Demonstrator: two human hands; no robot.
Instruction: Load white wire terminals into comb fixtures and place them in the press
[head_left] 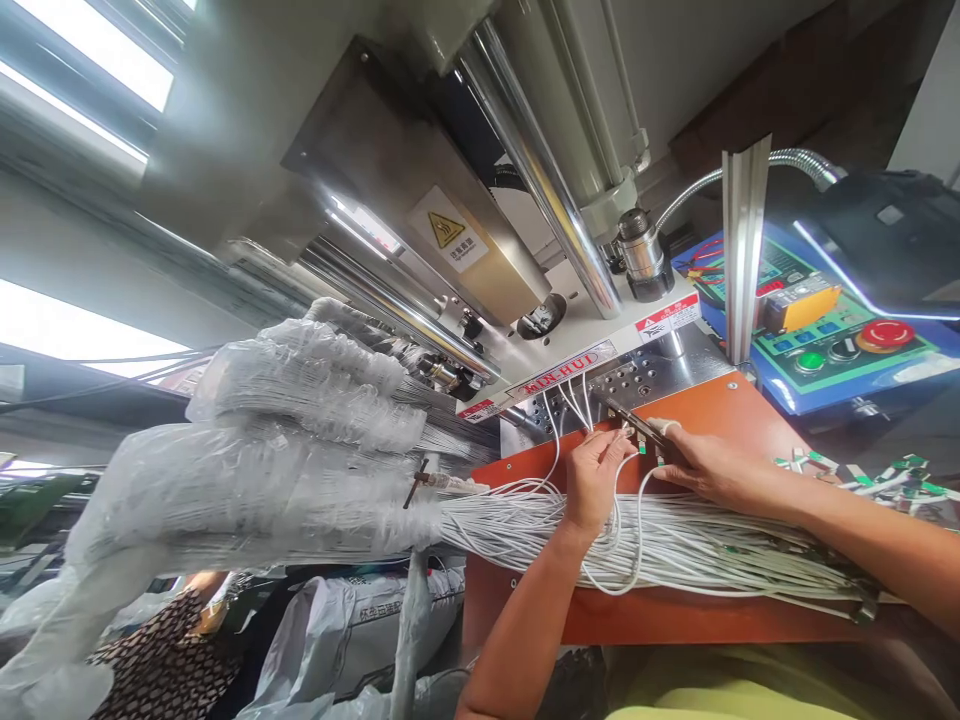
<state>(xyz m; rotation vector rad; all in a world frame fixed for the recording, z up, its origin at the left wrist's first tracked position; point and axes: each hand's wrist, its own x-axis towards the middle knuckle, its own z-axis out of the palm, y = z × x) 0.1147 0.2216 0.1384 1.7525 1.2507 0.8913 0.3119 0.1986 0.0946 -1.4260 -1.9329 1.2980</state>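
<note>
My left hand (591, 482) is closed in a pinch on the end of a white cable (556, 440) in front of the press. My right hand (705, 468), with a pale cover on one fingertip, grips a slim dark metal tool (624, 410), perhaps tweezers. Its tip reaches the perforated metal plate (637, 378) under the press head. Small green-and-white connector pieces (642, 447) show between the hands. Beneath both wrists a thick bundle of white cables (517, 520) lies across the orange-brown work table (600, 618). Several white cables run up under the press edge marked MIN-HUI (559, 372).
Plastic-wrapped cable bundles (247, 490) fill the left side. A control box (832, 340) with a red stop button (885, 336) stands right, behind a metal upright (741, 250). Loose connector pieces (900, 475) lie at the right. Part of another person (169, 650) appears lower left.
</note>
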